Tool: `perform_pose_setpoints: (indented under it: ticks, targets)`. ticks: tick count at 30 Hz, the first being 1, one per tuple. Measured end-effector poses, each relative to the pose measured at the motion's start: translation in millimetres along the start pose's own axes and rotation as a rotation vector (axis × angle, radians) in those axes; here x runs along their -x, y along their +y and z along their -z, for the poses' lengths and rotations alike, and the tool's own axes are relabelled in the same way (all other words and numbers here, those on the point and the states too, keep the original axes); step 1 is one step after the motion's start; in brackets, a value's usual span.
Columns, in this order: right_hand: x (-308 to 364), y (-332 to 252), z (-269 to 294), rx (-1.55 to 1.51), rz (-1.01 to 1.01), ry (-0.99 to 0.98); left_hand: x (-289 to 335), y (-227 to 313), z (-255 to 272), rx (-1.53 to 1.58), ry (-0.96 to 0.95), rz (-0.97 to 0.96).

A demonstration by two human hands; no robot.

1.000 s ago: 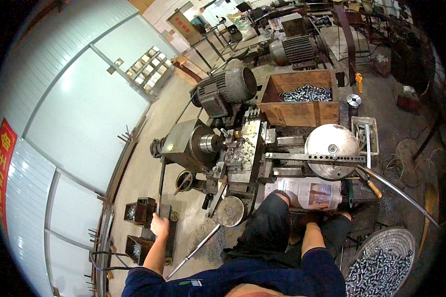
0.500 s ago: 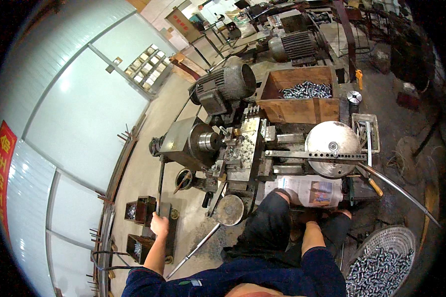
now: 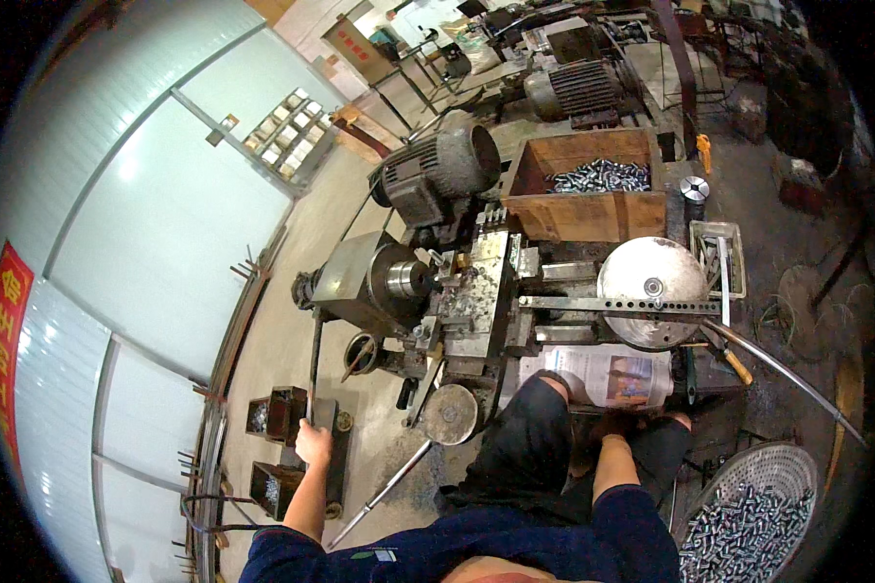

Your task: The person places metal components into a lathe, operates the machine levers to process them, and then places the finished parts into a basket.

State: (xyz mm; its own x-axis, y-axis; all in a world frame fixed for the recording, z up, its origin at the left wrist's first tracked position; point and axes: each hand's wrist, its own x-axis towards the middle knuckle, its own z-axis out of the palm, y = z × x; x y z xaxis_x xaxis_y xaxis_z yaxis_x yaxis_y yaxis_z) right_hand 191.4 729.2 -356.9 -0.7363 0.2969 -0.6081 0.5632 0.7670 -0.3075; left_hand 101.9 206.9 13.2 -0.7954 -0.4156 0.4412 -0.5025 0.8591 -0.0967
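My left hand [image 3: 313, 442] is closed around the lower end of a long dark lever [image 3: 316, 364] on the left of a small lathe. That lever runs up to the lathe's headstock [image 3: 355, 277], where a round chuck [image 3: 406, 279] faces right toward the tool slide [image 3: 481, 282]. My right hand [image 3: 611, 426] is low between my knees, near a sheet of newspaper [image 3: 593, 374]. It is in dark shade, and its fingers and anything in them cannot be made out.
Behind the lathe stands a wooden box [image 3: 588, 219] of metal parts, beside a motor [image 3: 437, 165]. A perforated basket [image 3: 792, 462] full of similar parts is at lower right. A white disc [image 3: 642, 267] and a long curved handle [image 3: 787, 374] are at right. Small bins [image 3: 287, 413] are at left.
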Motion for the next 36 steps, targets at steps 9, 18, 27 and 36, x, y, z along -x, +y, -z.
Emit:
perform_pose_setpoints:
  ticks: [9,18,27,36]
  targets:
    - [5.5,-4.6,1.4,-0.017,0.003,-0.005,2.6,0.8,0.0,0.007,0.054,-0.025]
    - [4.3,-1.3,2.0,-0.018,-0.005,-0.003,3.6,3.9,4.9,0.009,0.013,-0.003]
    - [2.6,1.6,-0.5,-0.026,-0.013,0.012,5.6,2.2,1.5,0.032,0.074,-0.039]
    - [5.2,-1.5,0.9,-0.033,-0.015,0.014,3.6,3.7,3.6,0.0,0.018,-0.005]
